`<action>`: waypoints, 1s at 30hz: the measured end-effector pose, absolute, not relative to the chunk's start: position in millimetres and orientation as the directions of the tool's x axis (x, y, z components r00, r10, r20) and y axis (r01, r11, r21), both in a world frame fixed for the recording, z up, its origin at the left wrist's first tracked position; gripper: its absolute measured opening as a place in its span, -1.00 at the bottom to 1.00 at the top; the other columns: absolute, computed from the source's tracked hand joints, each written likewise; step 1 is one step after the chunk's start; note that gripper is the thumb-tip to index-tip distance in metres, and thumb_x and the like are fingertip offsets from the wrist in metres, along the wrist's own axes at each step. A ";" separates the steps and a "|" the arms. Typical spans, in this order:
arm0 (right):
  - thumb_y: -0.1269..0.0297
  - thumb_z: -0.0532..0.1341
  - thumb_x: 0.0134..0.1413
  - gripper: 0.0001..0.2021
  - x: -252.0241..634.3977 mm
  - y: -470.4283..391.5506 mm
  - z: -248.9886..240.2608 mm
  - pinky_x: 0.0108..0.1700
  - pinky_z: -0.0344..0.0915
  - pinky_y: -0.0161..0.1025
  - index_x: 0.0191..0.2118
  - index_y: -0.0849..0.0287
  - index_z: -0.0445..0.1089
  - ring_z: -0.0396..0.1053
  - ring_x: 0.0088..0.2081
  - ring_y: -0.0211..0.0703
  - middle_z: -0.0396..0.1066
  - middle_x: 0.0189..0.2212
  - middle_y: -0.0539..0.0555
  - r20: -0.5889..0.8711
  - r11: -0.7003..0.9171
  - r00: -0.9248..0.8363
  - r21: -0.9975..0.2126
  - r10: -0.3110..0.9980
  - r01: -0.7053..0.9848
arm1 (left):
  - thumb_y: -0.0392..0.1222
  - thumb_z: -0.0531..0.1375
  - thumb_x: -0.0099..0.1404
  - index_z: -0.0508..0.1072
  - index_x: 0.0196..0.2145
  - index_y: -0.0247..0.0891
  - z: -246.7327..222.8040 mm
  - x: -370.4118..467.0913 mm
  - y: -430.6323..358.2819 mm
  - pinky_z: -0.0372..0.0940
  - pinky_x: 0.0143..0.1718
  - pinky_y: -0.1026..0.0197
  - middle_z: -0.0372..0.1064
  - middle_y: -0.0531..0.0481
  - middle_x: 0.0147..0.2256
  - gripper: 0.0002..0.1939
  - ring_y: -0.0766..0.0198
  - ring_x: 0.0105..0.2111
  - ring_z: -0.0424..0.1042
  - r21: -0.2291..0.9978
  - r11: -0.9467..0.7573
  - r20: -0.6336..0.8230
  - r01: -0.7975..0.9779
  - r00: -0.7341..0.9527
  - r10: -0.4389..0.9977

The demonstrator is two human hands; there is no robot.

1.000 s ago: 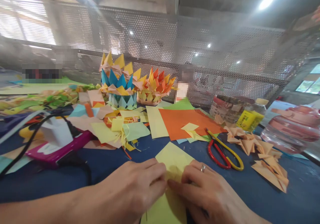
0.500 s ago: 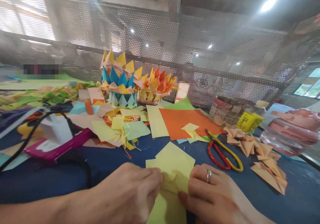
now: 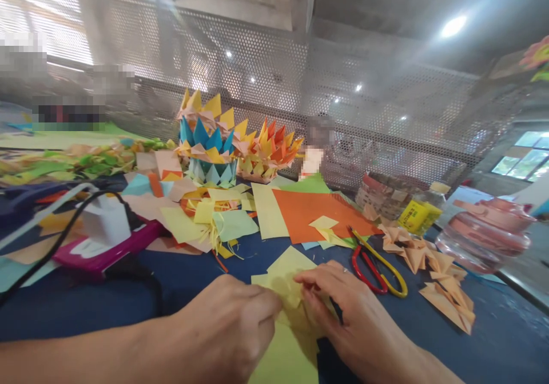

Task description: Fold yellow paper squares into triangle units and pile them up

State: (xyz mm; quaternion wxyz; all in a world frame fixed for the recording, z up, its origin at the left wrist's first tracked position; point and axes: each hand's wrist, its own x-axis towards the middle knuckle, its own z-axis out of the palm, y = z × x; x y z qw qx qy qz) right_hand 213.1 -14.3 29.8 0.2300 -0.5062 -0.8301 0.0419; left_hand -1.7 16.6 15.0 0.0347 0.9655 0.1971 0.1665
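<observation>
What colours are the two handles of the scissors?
One red handle and one yellow handle; the head view shows them best.

To the right of the right hand (image 3: pixel 351 309), we have open passage across the counter (image 3: pixel 510 329), bounded by the folded peach papers (image 3: pixel 448 266) and, beyond them, the pink jug (image 3: pixel 486 235). The scissors (image 3: pixel 374 250) lie just beside that hand and obstruct a flat forward slide (we can pass above them). Ahead of the left hand (image 3: pixel 240 321), we find a bare lane; the power strip (image 3: pixel 107 255) and black cable (image 3: pixel 156 289) limit its left, paper scraps (image 3: pixel 178 224) its far end. Farther back, paper crowns (image 3: pixel 210 155) and the mesh screen (image 3: pixel 266 63) block passage.
</observation>
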 end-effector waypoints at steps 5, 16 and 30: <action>0.39 0.06 0.23 -0.83 197.9 -7.0 28.9 -0.21 0.26 -0.21 -0.26 0.15 0.41 0.38 -0.25 -0.12 0.45 -0.32 0.05 0.213 0.362 -0.306 -0.322 0.928 0.875 | -0.51 0.09 0.01 0.40 -0.40 -0.31 12.2 -0.6 20.0 0.32 -0.40 0.27 0.43 -0.05 -0.36 -0.79 0.20 -0.40 0.42 0.077 -0.927 0.291 0.366 0.882 0.372; 0.45 0.21 -0.08 -0.91 178.2 1.2 47.3 -0.35 0.16 -0.28 -0.38 0.18 0.36 0.33 -0.39 -0.16 0.41 -0.40 0.03 -0.005 0.207 -0.217 -0.273 0.976 0.939 | -0.48 0.11 -0.05 0.30 -0.52 -0.27 13.0 -2.6 25.3 0.12 -0.62 0.21 0.40 0.01 -0.40 -0.85 0.25 -0.53 0.33 -0.022 -0.923 0.447 0.383 0.830 0.334; 0.37 0.11 0.15 -0.86 186.7 -3.4 42.3 -0.37 0.26 -0.29 -0.37 0.17 0.41 0.39 -0.40 -0.18 0.44 -0.44 0.03 0.082 0.213 -0.197 -0.448 0.977 0.868 | -0.48 0.11 -0.06 0.35 -0.49 -0.27 12.6 1.2 27.6 0.13 -0.61 0.24 0.41 0.02 -0.41 -0.83 0.27 -0.54 0.34 0.043 -0.916 0.387 0.399 0.839 0.383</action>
